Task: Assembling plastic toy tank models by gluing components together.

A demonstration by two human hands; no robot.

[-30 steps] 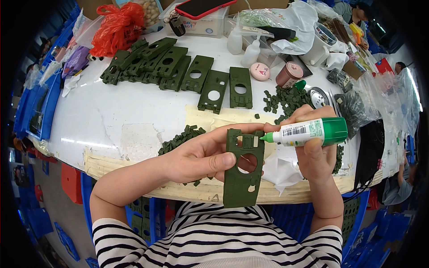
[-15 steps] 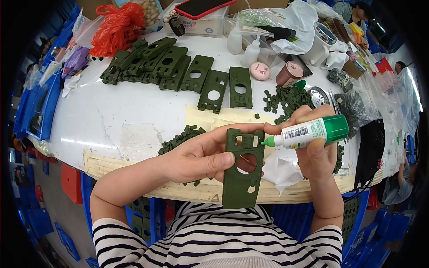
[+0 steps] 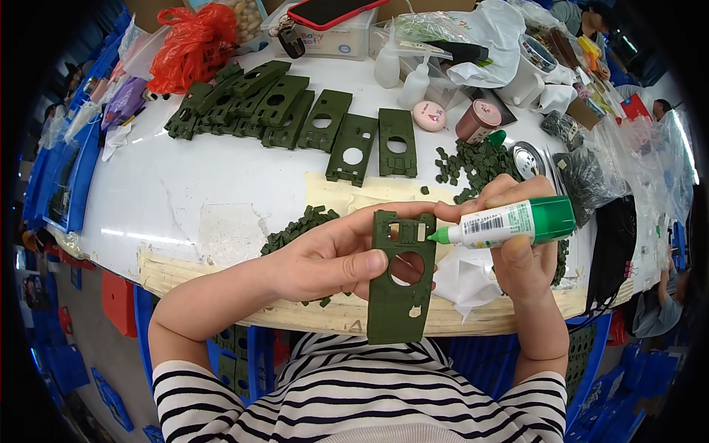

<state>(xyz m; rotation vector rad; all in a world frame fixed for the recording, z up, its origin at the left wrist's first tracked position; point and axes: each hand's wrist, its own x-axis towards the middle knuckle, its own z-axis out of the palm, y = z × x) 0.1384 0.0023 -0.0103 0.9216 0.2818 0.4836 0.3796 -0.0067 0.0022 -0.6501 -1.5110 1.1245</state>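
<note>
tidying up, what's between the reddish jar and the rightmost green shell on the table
In the head view, a round pink case sits between them.

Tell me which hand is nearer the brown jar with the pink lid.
Right. The right hand is on the near side of the jar; the left hand is farther away, to its near left.

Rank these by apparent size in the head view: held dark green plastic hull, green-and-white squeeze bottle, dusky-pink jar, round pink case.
1. Dark green plastic hull and green-and-white squeeze bottle: too close to rank; the hull looks broader, the bottle slightly longer.
2. Dusky-pink jar
3. Round pink case
</note>
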